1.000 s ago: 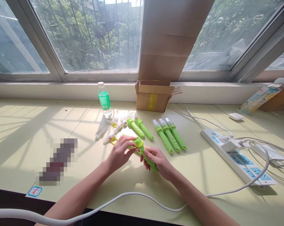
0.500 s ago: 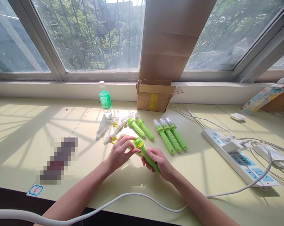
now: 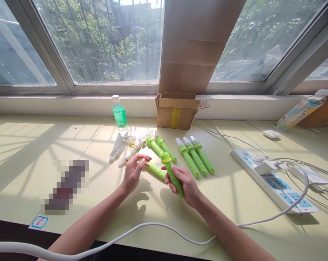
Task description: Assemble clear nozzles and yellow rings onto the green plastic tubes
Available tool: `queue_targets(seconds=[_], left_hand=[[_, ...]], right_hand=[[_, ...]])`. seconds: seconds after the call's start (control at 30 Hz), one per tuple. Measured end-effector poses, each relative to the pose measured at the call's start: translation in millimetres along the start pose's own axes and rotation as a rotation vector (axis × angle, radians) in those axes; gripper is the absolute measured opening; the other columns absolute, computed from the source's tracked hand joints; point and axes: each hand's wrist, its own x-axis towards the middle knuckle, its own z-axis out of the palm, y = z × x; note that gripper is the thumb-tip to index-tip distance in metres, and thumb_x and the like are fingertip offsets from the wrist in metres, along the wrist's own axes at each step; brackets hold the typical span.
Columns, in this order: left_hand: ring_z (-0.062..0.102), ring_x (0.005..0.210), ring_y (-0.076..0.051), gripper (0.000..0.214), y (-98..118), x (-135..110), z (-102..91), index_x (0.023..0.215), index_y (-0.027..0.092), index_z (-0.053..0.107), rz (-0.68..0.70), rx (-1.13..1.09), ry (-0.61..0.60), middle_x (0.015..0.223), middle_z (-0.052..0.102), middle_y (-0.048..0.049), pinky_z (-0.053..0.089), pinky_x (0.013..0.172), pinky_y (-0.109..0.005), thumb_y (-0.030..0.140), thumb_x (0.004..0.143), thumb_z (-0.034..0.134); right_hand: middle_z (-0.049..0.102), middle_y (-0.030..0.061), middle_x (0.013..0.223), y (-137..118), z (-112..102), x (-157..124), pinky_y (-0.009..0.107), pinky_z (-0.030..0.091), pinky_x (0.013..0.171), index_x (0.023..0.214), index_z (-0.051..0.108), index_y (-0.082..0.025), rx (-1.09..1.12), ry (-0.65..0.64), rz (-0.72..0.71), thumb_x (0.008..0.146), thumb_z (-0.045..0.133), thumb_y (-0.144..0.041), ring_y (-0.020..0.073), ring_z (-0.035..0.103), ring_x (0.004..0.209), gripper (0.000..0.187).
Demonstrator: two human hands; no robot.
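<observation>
My right hand [image 3: 186, 185] is closed round a green handle [image 3: 172, 175] with a yellow ring at its upper end, held tilted above the table. My left hand [image 3: 132, 172] hovers just left of it, fingers loosely apart, over a second green handle [image 3: 156, 170] lying on the table; nothing shows in its grip. Behind lie two more green handles [image 3: 160, 146] and a row of three finished green brushes with clear caps [image 3: 194, 155]. A heap of clear caps and yellow rings [image 3: 131, 145] sits to the left of those.
A green-labelled bottle [image 3: 119, 115] and an open cardboard box [image 3: 175, 110] stand near the window sill. A white power strip [image 3: 272, 181] with plugs and cables lies at the right. A white cable [image 3: 142, 229] runs along the table's near edge. A blurred dark object [image 3: 66, 186] lies left.
My left hand has let go of the handle's ringed end and drawn away to the left. My right hand has swung the handle more upright and slightly right.
</observation>
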Motion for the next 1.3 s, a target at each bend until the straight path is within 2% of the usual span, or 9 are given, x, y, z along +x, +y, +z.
queue_targets(seconds=[0.1, 0.27, 0.43, 0.57, 0.83, 1.0, 1.17, 1.3], left_hand=[[0.065, 0.092, -0.021, 0.023, -1, 0, 1.2, 0.089, 0.016, 0.065, -0.028, -0.032, -0.003, 0.092, 0.066, -0.008, 0.06, 0.072, -0.035, 0.034, 0.092, 0.05], [0.066, 0.086, -0.018, 0.017, -4, -2, 3.0, 0.086, 0.015, 0.066, -0.052, 0.046, -0.001, 0.088, 0.067, -0.0069, 0.06, 0.073, -0.033, 0.031, 0.087, 0.061], [0.067, 0.08, -0.017, 0.014, -6, -4, 3.7, 0.08, 0.015, 0.067, 0.005, 0.118, -0.038, 0.082, 0.069, -0.0057, 0.061, 0.074, -0.032, 0.028, 0.085, 0.064], [0.068, 0.075, -0.016, 0.011, -3, -5, 4.9, 0.084, 0.015, 0.069, 0.04, 0.16, -0.101, 0.081, 0.071, -0.0066, 0.06, 0.072, -0.032, 0.025, 0.085, 0.064], [0.067, 0.07, -0.016, 0.007, -8, -7, 6.9, 0.081, 0.017, 0.069, 0.307, 0.344, -0.259, 0.076, 0.072, -0.0054, 0.056, 0.064, -0.03, 0.012, 0.078, 0.065], [0.064, 0.066, -0.015, 0.011, -14, -8, 6.2, 0.08, 0.019, 0.068, 0.379, 0.435, -0.339, 0.071, 0.071, -0.0033, 0.053, 0.06, -0.028, 0.011, 0.078, 0.062], [0.064, 0.066, -0.015, 0.008, -12, -7, 4.9, 0.079, 0.018, 0.069, 0.348, 0.423, -0.363, 0.07, 0.07, -0.0041, 0.053, 0.06, -0.028, 0.014, 0.081, 0.062], [0.065, 0.065, -0.016, 0.009, -6, -6, 4.9, 0.08, 0.016, 0.07, 0.201, 0.33, -0.337, 0.072, 0.071, -0.0065, 0.053, 0.06, -0.027, 0.021, 0.084, 0.064]], right_hand=[[0.062, 0.0027, 0.065, 1, 0, 1, 0.022, 0.027, 0.037, 0.1, 0.063, -0.014, 0.006, 0.009, 0.003, 0.088, 0.056, -0.049, 0.0082, 0.042, 0.038, 0.038], [0.062, 0.0027, 0.065, 2, 0, 1, 0.022, 0.029, 0.037, 0.098, 0.063, -0.014, 0.001, 0.023, -0.007, 0.088, 0.056, -0.05, 0.0082, 0.043, 0.04, 0.038], [0.062, 0.0023, 0.065, 0, 1, 1, 0.022, 0.029, 0.037, 0.098, 0.063, -0.014, -0.018, 0.036, -0.007, 0.087, 0.057, -0.052, 0.0088, 0.043, 0.04, 0.04], [0.062, 0.0022, 0.065, 1, 1, 1, 0.022, 0.028, 0.037, 0.1, 0.063, -0.014, -0.003, 0.036, -0.006, 0.087, 0.057, -0.052, 0.0086, 0.043, 0.039, 0.04], [0.062, 0.0017, 0.064, 1, 0, 2, 0.022, 0.028, 0.036, 0.102, 0.063, -0.014, 0.017, 0.032, -0.006, 0.087, 0.058, -0.05, 0.0083, 0.043, 0.039, 0.038], [0.062, 0.0019, 0.064, 0, 1, 2, 0.021, 0.028, 0.036, 0.101, 0.062, -0.014, 0.021, 0.033, -0.005, 0.088, 0.058, -0.048, 0.0079, 0.044, 0.039, 0.037], [0.062, 0.002, 0.064, 2, 1, 3, 0.021, 0.028, 0.037, 0.102, 0.062, -0.013, 0.024, 0.024, -0.006, 0.09, 0.057, -0.047, 0.0077, 0.044, 0.039, 0.037], [0.062, 0.0021, 0.064, 3, -1, 4, 0.021, 0.027, 0.037, 0.103, 0.062, -0.013, 0.022, 0.023, -0.015, 0.09, 0.056, -0.047, 0.0074, 0.044, 0.039, 0.036]])
